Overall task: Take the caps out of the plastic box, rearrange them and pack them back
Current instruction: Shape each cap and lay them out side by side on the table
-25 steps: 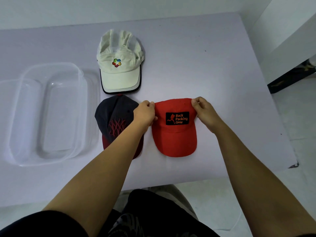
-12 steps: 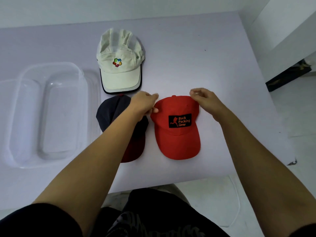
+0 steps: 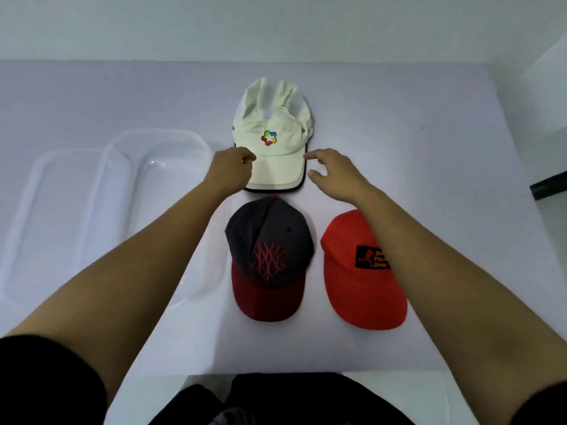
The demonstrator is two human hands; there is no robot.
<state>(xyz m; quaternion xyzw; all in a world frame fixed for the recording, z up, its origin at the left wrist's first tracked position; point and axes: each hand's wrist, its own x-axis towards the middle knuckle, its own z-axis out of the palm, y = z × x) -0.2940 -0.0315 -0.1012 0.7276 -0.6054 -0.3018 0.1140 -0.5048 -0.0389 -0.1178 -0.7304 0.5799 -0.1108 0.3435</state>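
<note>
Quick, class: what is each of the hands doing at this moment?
Left hand: curled at the left edge of the white cap; an actual grip cannot be told.
Right hand: open, fingers spread beside the cap's right edge, holding nothing.

A plain indoor room, staged rather than lived-in: a bare pale-lilac table (image 3: 399, 124) pushed against a blank white wall (image 3: 214, 23), with light floor tiles (image 3: 429, 394) below. Nothing shows whether it is a home, office or lab.
</note>
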